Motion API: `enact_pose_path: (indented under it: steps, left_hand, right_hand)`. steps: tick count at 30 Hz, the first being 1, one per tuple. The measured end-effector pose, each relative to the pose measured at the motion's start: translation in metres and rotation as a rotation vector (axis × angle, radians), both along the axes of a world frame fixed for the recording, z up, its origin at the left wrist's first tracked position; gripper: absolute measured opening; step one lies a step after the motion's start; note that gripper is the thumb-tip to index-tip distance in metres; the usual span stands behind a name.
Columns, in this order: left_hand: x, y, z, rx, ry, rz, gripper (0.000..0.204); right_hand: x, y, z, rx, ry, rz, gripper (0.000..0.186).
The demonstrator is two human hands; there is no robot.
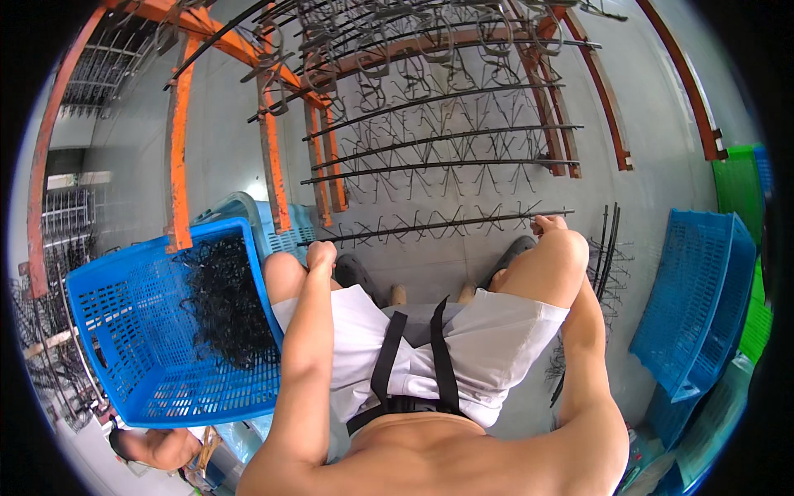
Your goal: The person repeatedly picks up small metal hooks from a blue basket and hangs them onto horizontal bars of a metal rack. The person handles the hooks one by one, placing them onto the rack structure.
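Observation:
A long black rod with thin wire hooks (451, 222) stretches across in front of my knees. My left hand (322, 255) is closed around its left end, beside my left knee. Above my right knee, the fingers of my right hand (549, 224) grip the other end. The hooks on this rod look bare. Just beyond it, more hooked black rods (447, 132) hang in rows on an orange metal rack (269, 157). Dark looped frames (434, 50) hang from the upper rods. Left of my leg, a blue plastic basket (132, 331) holds a heap of thin black pieces (227, 298).
A light teal basket (277, 223) stands behind the blue one. Stacked blue baskets (691, 289) and green crates (738, 186) are on the right. Spare hooked rods (608, 248) lie beside my right leg. Another person (153, 446) is at the lower left.

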State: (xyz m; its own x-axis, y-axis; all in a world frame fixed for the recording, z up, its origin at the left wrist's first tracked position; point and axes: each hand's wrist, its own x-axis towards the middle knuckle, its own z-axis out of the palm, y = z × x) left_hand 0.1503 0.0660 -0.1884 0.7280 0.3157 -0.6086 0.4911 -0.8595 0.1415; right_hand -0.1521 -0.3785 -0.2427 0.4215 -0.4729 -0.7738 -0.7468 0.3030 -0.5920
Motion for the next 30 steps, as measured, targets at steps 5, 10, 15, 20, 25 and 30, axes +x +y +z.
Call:
enact_pose_path:
  steps: [5, 10, 15, 20, 25, 30]
  left_hand:
    - [-0.005, -0.034, 0.018, -0.099, 0.047, -0.205, 0.028]
    - [-0.016, -0.066, 0.04, -0.154, -0.113, -0.696, 0.029]
    - [-0.041, -0.09, 0.138, -0.455, -0.319, -0.725, 0.027]
    - [-0.055, -0.064, 0.21, -0.781, -0.462, -0.389, 0.022]
    - [-0.05, -0.027, 0.214, -0.89, -0.606, -0.158, 0.024]
    - [-0.039, -0.011, 0.201, -0.904, -0.584, -0.048, 0.025]
  right_hand:
    - [-0.043, -0.023, 0.028, -0.003, -0.134, -0.279, 0.029]
    - [-0.073, -0.052, 0.079, -0.161, -0.157, -0.403, 0.025]
    - [-0.094, -0.065, 0.174, -0.315, -0.17, -0.497, 0.021]
    - [-0.086, -0.05, 0.261, -0.454, -0.376, -0.476, 0.025]
    - [-0.014, -0.046, 0.253, -0.5, -0.516, -0.354, 0.027]
    - [0.031, -0.045, 0.19, -0.474, -0.344, -0.396, 0.023]
